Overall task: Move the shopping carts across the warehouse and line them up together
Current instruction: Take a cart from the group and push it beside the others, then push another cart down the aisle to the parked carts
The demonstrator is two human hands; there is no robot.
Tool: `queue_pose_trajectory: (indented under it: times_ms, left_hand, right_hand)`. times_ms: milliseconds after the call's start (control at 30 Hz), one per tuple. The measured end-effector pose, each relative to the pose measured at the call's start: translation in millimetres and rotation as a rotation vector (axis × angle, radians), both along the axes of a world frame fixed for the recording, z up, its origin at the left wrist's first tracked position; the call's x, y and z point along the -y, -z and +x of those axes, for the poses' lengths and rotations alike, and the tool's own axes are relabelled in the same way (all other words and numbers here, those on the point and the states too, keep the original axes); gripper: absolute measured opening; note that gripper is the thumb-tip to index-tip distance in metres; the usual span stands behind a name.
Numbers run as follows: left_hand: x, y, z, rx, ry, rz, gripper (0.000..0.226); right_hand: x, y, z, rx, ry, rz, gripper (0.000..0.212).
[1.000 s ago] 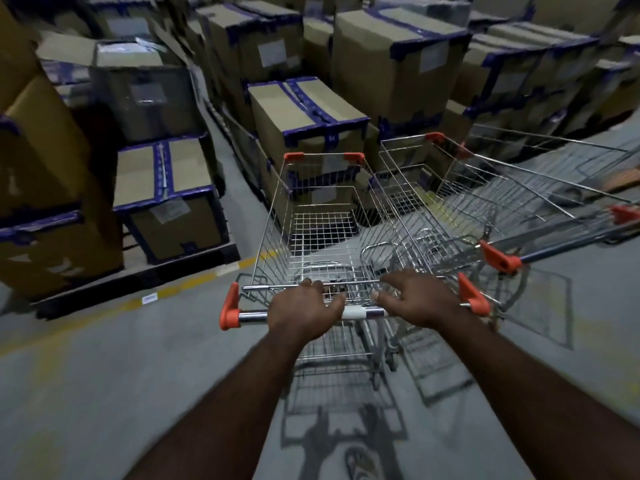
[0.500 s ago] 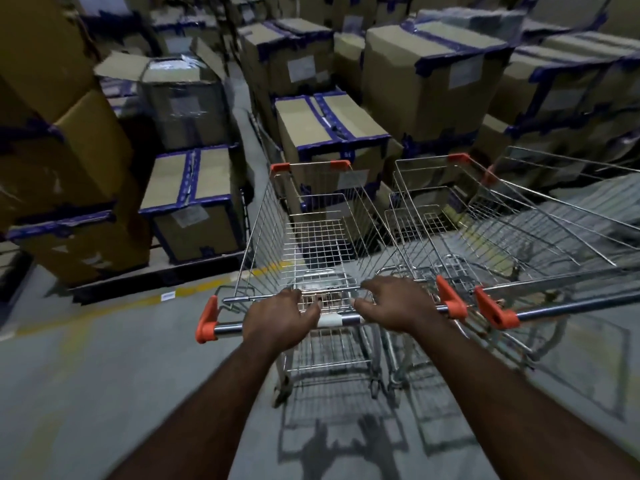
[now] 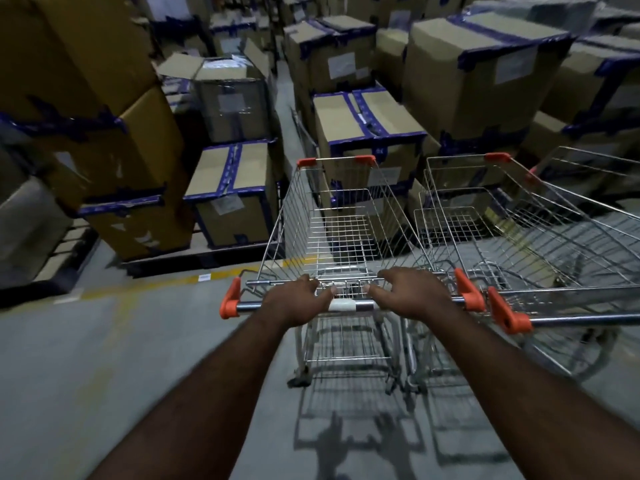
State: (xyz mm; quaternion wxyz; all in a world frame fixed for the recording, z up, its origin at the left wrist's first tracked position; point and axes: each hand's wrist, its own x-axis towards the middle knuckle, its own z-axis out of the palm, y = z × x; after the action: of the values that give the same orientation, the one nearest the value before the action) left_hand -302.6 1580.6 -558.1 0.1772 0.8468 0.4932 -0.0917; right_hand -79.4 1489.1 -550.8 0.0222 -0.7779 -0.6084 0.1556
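A wire shopping cart (image 3: 339, 216) with orange corner caps stands right in front of me, empty. My left hand (image 3: 298, 301) and my right hand (image 3: 412, 294) both grip its metal handle bar (image 3: 349, 305), one on each side of a white middle sleeve. A second empty cart (image 3: 519, 230) stands close beside it on the right, almost parallel, its orange handle end next to the first cart's. The front corner of a third cart (image 3: 588, 174) shows further right.
Stacked cardboard boxes with blue tape (image 3: 367, 133) on pallets fill the space ahead and to the left (image 3: 235, 188). A narrow aisle (image 3: 287, 98) runs between the stacks. A yellow floor line (image 3: 166, 284) marks the pallet edge. Grey concrete floor (image 3: 104, 375) lies to my left.
The cart I hold has swung to sit nearly parallel beside the right-hand cart. The view has shifted so the boxes appear further right. Both hands stay on the handle.
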Motion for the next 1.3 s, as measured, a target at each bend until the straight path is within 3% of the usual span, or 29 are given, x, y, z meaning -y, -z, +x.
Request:
queue_pose_trajectory:
  times_ms: [200, 300, 433, 600, 967, 1300]
  left_hand:
    - [12.4, -13.5, -24.1, -0.055, 0.005, 0.050, 0.069]
    - [19.4, -27.6, -56.2, -0.080, -0.019, 0.083, 0.063]
    - [38.7, -56.2, -109.0, 0.019, -0.140, 0.135, 0.059]
    - [100.2, -83.5, -193.5, -0.007, -0.301, 0.209, 0.067]
    - [333.9, -119.1, -401.8, -0.088, -0.784, 0.252, 0.070]
    - [610.3, -129.9, -551.5, -0.162, -1.376, 0.198, 0.071]
  right_hand:
    - [0.2, -5.0, -3.5, -0.003, -0.006, -0.076, 0.076]
    - [-10.1, -14.3, -17.9, 0.103, -0.043, -0.130, 0.073]
    - [-21.9, -32.3, -75.9, 0.182, -0.210, 0.021, 0.061]
    - [0.0, -63.0, -189.2, 0.055, -0.415, 0.185, 0.055]
    - [131.1, -117.2, -438.5, -0.011, -1.034, 0.250, 0.071]
    - [319.9, -138.9, -665.1, -0.049, -1.649, 0.233, 0.074]
